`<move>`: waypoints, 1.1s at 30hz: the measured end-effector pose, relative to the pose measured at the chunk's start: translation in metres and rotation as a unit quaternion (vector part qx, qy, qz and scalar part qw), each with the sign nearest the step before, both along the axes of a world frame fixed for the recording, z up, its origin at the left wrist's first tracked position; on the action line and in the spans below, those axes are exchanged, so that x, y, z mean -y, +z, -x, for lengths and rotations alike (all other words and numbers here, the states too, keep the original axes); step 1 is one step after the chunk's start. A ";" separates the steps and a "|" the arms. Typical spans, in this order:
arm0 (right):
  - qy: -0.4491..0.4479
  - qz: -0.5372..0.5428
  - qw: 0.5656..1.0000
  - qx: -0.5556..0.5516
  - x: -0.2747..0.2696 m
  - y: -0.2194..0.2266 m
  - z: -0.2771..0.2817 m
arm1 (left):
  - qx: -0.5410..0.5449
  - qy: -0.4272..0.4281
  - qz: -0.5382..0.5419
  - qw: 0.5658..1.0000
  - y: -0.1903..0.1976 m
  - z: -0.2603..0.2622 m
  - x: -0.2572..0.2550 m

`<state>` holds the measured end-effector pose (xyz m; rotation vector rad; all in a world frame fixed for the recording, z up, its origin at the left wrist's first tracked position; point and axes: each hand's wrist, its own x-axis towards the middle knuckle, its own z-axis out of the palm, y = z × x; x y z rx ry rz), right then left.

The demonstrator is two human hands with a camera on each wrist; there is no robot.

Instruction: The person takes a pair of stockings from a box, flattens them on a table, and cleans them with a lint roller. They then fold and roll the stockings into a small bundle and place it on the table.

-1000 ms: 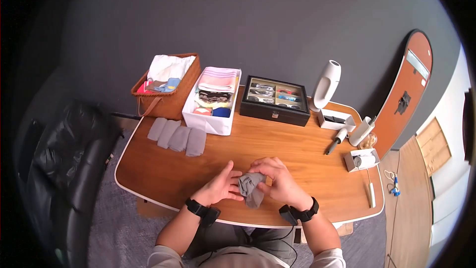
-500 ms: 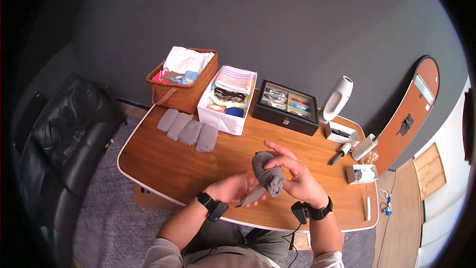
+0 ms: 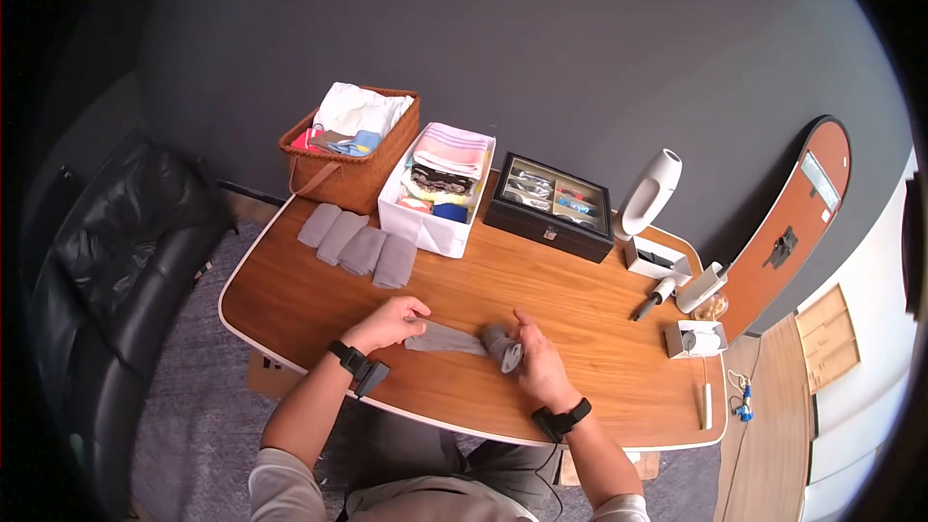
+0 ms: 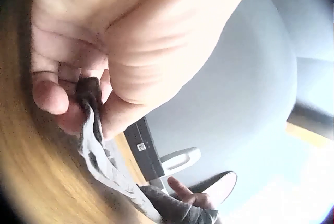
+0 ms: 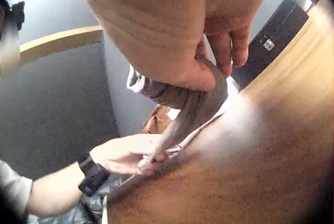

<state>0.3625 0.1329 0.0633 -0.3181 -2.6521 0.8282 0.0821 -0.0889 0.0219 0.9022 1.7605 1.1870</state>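
A grey cloth stretches between both hands over the front of the table, flat at its left part and rolled or bunched at its right end. The left hand pinches the flat end between thumb and curled fingers; the left wrist view shows this grip on the cloth closely. At the bunched end, the right hand has its thumb and fingers around the roll. Four-sided folded grey bundles lie side by side at the table's left.
Behind them stand a brown woven basket with clothes and a white box of folded fabrics. A black case of glasses, a white upright device, small white trays and a lint roller stand to the right.
The left hand has moved left, drawing the flat end of the cloth out from the roll. The right hand has lowered the bunched part toward the table.
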 end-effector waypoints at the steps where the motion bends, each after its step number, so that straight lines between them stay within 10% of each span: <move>1: -0.010 -0.025 1.000 0.008 -0.003 -0.007 0.003 | -0.030 0.006 0.000 1.000 -0.003 0.002 0.002; 5: -0.106 -0.150 0.982 -0.045 0.000 0.000 0.006 | -0.094 0.047 -0.022 0.994 -0.016 -0.001 0.009; 15: 0.053 -0.237 0.969 0.040 0.057 0.000 0.038 | -0.223 0.088 0.013 0.971 -0.014 -0.008 0.024; 24: -0.142 -0.227 0.961 0.062 -0.002 0.028 -0.050 | -0.240 0.094 -0.012 0.966 -0.020 0.015 0.037; 33: 0.000 -0.232 0.971 0.060 0.033 0.007 -0.021 | -0.257 0.107 0.022 0.960 -0.009 0.033 0.061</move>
